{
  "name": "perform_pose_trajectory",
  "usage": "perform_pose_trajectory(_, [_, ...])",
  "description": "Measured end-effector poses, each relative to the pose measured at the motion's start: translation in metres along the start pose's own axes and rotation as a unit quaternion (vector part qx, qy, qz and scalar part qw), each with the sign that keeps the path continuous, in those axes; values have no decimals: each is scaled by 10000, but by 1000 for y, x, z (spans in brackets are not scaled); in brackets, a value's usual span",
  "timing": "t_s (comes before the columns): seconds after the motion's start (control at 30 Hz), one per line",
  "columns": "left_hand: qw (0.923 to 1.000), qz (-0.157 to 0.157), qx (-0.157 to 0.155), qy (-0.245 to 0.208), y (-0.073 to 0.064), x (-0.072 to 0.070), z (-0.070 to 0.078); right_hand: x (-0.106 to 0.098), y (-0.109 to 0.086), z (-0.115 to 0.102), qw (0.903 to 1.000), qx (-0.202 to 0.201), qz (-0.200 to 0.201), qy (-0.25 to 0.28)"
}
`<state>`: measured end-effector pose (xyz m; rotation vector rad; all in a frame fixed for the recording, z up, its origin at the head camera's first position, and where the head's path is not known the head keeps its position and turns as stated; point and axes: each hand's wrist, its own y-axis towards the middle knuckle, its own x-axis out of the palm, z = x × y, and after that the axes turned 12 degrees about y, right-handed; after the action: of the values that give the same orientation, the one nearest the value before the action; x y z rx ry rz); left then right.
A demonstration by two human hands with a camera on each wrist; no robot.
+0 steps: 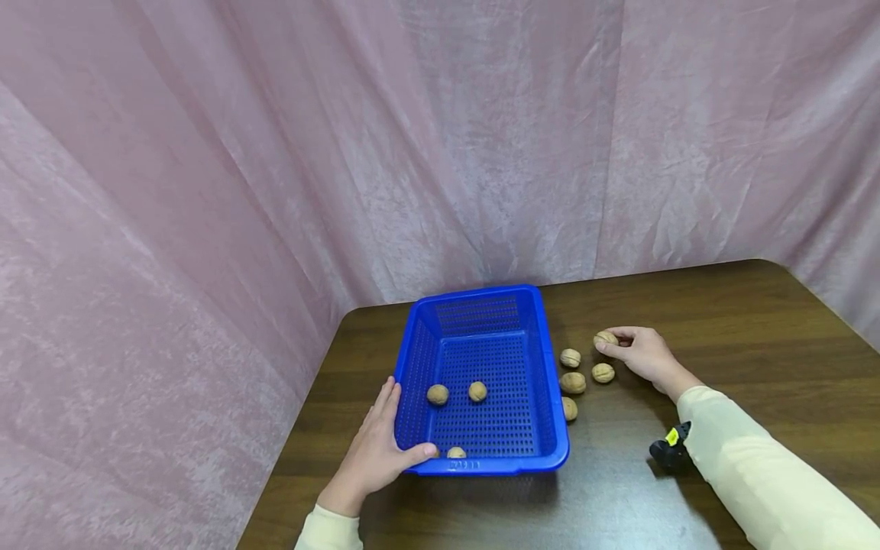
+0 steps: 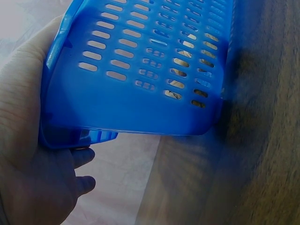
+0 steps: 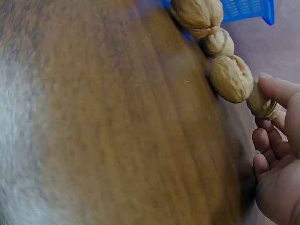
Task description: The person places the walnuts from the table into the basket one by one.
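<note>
We log right hand (image 1: 644, 354) pinching ridged tan walnut (image 1: 603, 338); left hand (image 1: 374, 452), fingers straight, touches blue rectangular perforated plastic basket (image 1: 502, 465).

nine walnuts (image 1: 573, 383), one blue basket (image 1: 509, 465), two hands (image 1: 376, 443), one table (image 1: 742, 321)

The left grip (image 1: 374, 451) shows its back to the head camera. Its fingers (image 1: 385, 403) lie close together, almost straight, pointing forward, and the left thumb (image 1: 415, 456) is spread away toward the right side of this grip. Behind it come the left wrist (image 1: 341, 495) and the end of a pale sleeve (image 1: 330, 530). The right grip (image 1: 644, 351) is farther forward, well apart to the right. The right thumb (image 3: 277, 90) and forefinger make a pinch; the other fingers are bent toward the palm. The right forearm (image 1: 763, 466), also sleeved, runs backward and rightward from this grip.
</note>
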<state>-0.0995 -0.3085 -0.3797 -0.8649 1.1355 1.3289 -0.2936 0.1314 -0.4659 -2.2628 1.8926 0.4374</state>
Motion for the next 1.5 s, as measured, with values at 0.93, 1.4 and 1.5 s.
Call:
perform_pose_trajectory(0.93, [10000, -32, 48, -2, 0, -1, 1, 9, -2, -43, 9964, -359, 48, 761])
perform_pose_trajectory(1.4, [10000, -72, -57, -16, 0, -3, 3, 28, -7, -65, 9888, -492, -350, 1363])
perform_pose_trajectory(1.5, [10000, -65, -54, -29, 0, -3, 3, 33, -9, -73, 9878, -539, -404, 1407])
